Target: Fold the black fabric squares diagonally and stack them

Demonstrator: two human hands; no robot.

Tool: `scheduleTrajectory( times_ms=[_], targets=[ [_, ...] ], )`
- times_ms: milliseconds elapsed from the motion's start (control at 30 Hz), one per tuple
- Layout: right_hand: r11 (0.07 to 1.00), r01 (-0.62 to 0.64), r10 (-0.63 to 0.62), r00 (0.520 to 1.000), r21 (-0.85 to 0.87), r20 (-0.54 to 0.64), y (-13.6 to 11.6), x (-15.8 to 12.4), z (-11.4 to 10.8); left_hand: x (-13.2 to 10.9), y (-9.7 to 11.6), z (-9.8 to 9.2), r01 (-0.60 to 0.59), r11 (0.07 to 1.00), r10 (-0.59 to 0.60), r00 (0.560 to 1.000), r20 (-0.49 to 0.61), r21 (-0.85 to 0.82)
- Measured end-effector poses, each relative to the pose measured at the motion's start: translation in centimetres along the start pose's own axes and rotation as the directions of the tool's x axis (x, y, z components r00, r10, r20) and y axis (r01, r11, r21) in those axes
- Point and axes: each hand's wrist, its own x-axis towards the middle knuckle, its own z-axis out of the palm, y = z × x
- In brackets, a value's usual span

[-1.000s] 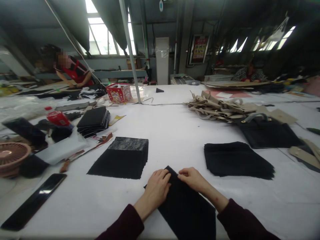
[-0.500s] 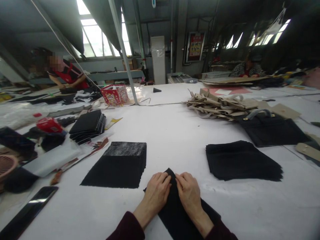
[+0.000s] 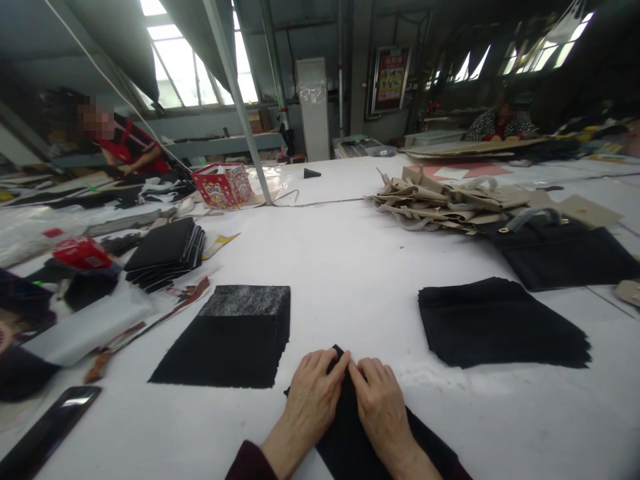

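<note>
With both hands pressed down on it, a black fabric piece (image 3: 345, 448) lies on the white tabletop (image 3: 350, 267) directly in front of the person, its long axis running away from them and tapering to a point aimed forward and slightly left. The left hand (image 3: 313, 400) and right hand (image 3: 383, 408) lie palm-down on either side of that tip, fingers together and slightly bent, their fingertips almost meeting; whether they pinch the cloth or only press it, I cannot tell.

Just left lies a squared stack of black fabric (image 3: 225, 350) with a grey top layer, and to the right a wider black fabric stack (image 3: 500, 325). A glossy black strip (image 3: 47, 427) sits at the near left edge. Farther on are a smaller black stack (image 3: 165, 253), a black tote bag (image 3: 560, 257), a heap of beige bag pieces (image 3: 440, 203) and a red printed box (image 3: 223, 185). Two co-workers (image 3: 127, 147) (image 3: 500, 125) sit at the far left and far right.
</note>
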Motion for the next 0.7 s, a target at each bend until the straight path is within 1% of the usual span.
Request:
scheduleTrajectory(
  times_ms=[167,567,700],
  targets=[
    [0.999,0.031,-0.031,0.999,-0.012,-0.04,0.14,-0.08,0.24,-0.05,-0.07,0.22,0.02,1.0,-0.02,0.999,-0.026,-0.007],
    [0.999,0.05,-0.05,0.999,-0.012,-0.015,0.12,-0.05,0.29,-0.23,-0.28,0.8,0.065,0.997,-0.067,0.997,-0.027,-0.04],
    [0.998,0.055,-0.056,0.998,-0.021,-0.021,0.1,0.0,0.28,-0.31,-0.27,0.72,0.078,0.997,-0.078,0.997,-0.018,-0.029]
  ],
)
